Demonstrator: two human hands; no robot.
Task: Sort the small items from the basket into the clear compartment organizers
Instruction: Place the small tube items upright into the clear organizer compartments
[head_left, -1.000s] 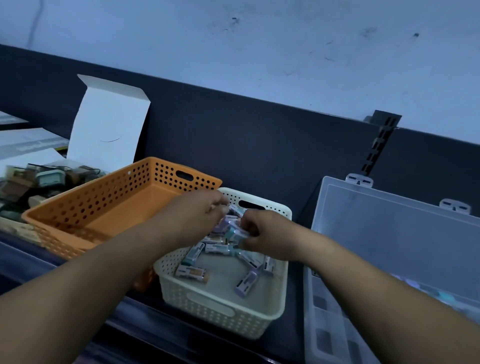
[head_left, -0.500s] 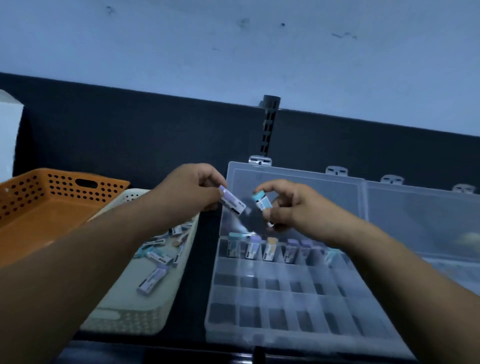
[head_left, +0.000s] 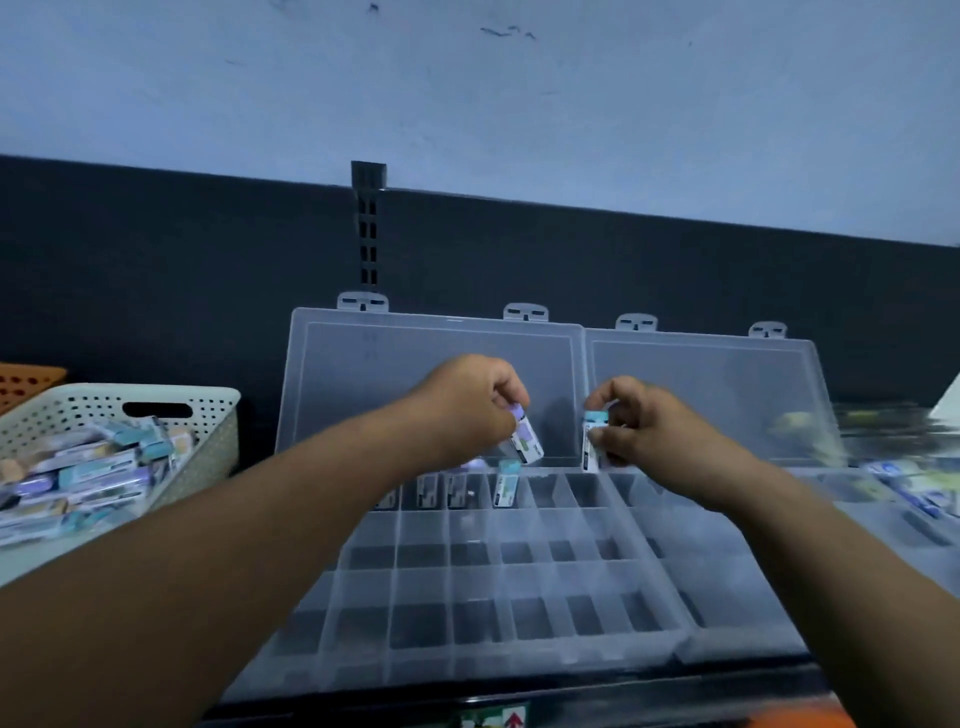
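Both hands have sunk toward the clear organizer (head_left: 467, 597) on the tabletop. Over its far row, above the standing items (head_left: 506, 486), the left hand (head_left: 467, 405) pinches a purple-capped item (head_left: 527, 444) and the right hand (head_left: 641, 428) pinches a teal-capped item (head_left: 592, 441). The white basket (head_left: 213, 457) of loose items sits to the left.

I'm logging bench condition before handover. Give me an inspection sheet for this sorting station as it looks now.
surface: dark counter, its front edge showing below the organizers.
job's things: white basket holds many small packets; left organizer open, a few upright packets in its back row; right organizer open, contents blurred.
clutter: orange basket at far left; blurred items at far right.
grips: left hand pinches purple packet; right hand pinches teal-topped packet.
cables: nothing seen.
surroundings: dark back panel, slotted upright, pale wall.
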